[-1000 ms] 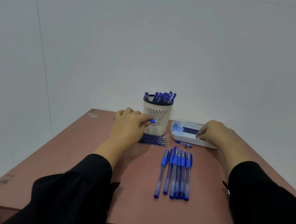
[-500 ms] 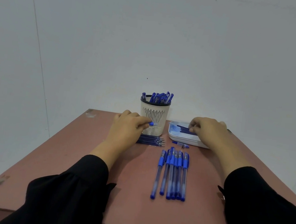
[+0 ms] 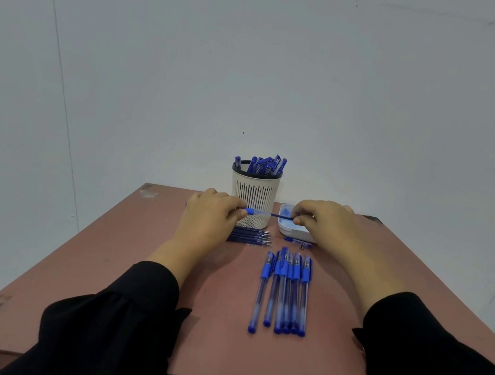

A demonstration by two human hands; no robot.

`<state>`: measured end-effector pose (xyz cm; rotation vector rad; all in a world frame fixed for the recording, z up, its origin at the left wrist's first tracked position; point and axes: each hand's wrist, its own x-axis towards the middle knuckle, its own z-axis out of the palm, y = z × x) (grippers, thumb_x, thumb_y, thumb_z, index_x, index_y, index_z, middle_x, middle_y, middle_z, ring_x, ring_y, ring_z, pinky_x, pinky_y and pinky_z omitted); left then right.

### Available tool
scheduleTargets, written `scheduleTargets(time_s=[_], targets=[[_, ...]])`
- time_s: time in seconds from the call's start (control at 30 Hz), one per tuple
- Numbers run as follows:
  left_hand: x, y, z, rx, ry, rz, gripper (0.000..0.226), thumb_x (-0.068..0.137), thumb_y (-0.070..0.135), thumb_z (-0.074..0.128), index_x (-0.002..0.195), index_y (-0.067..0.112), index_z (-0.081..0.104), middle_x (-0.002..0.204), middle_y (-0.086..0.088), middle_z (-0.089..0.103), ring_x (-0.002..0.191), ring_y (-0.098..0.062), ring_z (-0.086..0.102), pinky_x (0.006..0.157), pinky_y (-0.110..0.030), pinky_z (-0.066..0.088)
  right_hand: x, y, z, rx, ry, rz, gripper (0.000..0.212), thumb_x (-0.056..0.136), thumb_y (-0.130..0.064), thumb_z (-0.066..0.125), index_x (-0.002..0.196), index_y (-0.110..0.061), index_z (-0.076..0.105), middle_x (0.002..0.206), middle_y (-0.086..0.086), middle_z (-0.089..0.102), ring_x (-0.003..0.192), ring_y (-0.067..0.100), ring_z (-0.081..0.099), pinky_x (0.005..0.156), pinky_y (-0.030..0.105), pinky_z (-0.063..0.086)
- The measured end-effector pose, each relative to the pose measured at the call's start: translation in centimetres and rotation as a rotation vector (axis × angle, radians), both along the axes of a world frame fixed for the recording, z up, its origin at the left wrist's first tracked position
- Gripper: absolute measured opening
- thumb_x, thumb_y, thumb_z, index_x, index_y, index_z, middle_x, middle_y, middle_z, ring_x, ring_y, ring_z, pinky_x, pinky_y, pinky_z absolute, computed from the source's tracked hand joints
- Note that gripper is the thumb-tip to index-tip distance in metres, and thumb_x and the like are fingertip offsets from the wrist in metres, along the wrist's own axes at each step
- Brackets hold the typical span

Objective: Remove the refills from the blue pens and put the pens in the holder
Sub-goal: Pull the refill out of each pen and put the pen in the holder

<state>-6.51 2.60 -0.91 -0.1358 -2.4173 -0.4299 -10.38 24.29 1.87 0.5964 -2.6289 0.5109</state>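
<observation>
My left hand (image 3: 208, 223) grips a blue pen barrel (image 3: 249, 210) in front of the white slotted holder (image 3: 254, 193), which holds several blue pens. My right hand (image 3: 326, 224) pinches the far end of a thin dark refill (image 3: 278, 216) that runs from the barrel's tip to my fingers. Several capped blue pens (image 3: 284, 289) lie in a row on the table's middle. A stack of loose refills (image 3: 250, 237) lies beside my left hand, below the holder.
A white tray (image 3: 292, 232) sits right of the holder, partly under my right hand. A small blue pen part (image 3: 297, 241) lies in front of it. The reddish table (image 3: 102, 278) ends at a white wall behind.
My right hand left the tray and moved left to the pen tip held by my left hand. A refill now spans the gap between both hands.
</observation>
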Motion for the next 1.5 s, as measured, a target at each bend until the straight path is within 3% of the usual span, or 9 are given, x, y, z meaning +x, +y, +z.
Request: scheduleTargets(time_s=[0.83,1.0,1.13,1.2,1.27,1.33,1.4,1.5], targets=[[0.1,0.1,0.0,0.010,0.007,-0.004,0.025,0.097,0.036,0.046,0.109,0.029,0.066,0.092,0.009,0.066,0.088,-0.012,0.044,0.087,-0.034,0.033,0.6,0.2,0.4,0.037,-0.025,-0.042,0.017,0.096,-0.028,0.052,0.096,-0.034,0.068,0.104,-0.011,0.069,0.099,0.013,0.057,0.094,0.032,0.029],[0.2,0.9,0.1,-0.015,0.007,-0.069,0.024,0.096,0.037,0.047,0.108,0.030,0.066,0.097,0.009,0.067,0.091,-0.015,0.046,0.085,-0.034,0.033,0.9,-0.9,0.2,-0.106,-0.006,0.090,0.015,0.092,-0.029,0.058,0.091,-0.035,0.072,0.096,-0.015,0.070,0.097,0.007,0.058,0.098,0.036,0.030],[0.4,1.9,0.1,-0.048,0.035,-0.114,0.024,0.096,0.038,0.047,0.109,0.031,0.066,0.100,0.009,0.067,0.094,-0.016,0.048,0.084,-0.032,0.031,2.1,-2.3,0.0,-0.324,-0.166,0.259,0.027,0.091,-0.027,0.061,0.117,-0.035,0.066,0.095,-0.008,0.070,0.095,0.006,0.060,0.100,0.034,0.042],[0.5,1.9,0.1,-0.043,0.048,-0.106,0.025,0.096,0.037,0.047,0.109,0.030,0.066,0.100,0.009,0.067,0.093,-0.016,0.048,0.084,-0.033,0.031,2.0,-1.9,0.1,-0.289,-0.176,0.237,0.043,0.085,-0.028,0.069,0.125,-0.038,0.058,0.101,-0.014,0.067,0.101,0.008,0.058,0.101,0.038,0.042],[0.5,1.6,0.1,-0.018,0.055,-0.079,0.024,0.096,0.037,0.047,0.108,0.029,0.067,0.097,0.009,0.067,0.091,-0.015,0.046,0.083,-0.033,0.032,1.4,-0.9,0.4,-0.193,-0.086,0.141,0.040,0.079,-0.030,0.074,0.114,-0.042,0.058,0.096,-0.021,0.063,0.098,0.007,0.055,0.101,0.042,0.038],[0.4,1.3,0.2,0.011,0.060,-0.059,0.024,0.096,0.037,0.047,0.108,0.029,0.067,0.094,0.009,0.067,0.088,-0.014,0.044,0.082,-0.033,0.032,1.0,0.0,0.7,-0.182,-0.036,0.068,0.023,0.078,-0.031,0.074,0.087,-0.044,0.058,0.082,-0.024,0.062,0.087,0.004,0.053,0.098,0.043,0.038],[0.4,1.4,0.2,0.013,0.056,-0.060,0.024,0.096,0.037,0.047,0.108,0.028,0.067,0.094,0.009,0.067,0.085,-0.012,0.041,0.082,-0.032,0.032,0.9,0.1,0.7,-0.197,-0.031,0.062,0.019,0.080,-0.032,0.072,0.070,-0.042,0.059,0.076,-0.026,0.061,0.083,0.001,0.052,0.097,0.041,0.038],[0.4,1.7,0.2,-0.022,0.043,-0.081,0.024,0.096,0.037,0.047,0.108,0.029,0.067,0.096,0.009,0.067,0.088,-0.014,0.045,0.083,-0.032,0.032,1.4,-0.8,0.6,-0.208,-0.069,0.149,0.010,0.084,-0.030,0.068,0.077,-0.037,0.070,0.088,-0.019,0.068,0.090,0.004,0.057,0.098,0.040,0.039]])
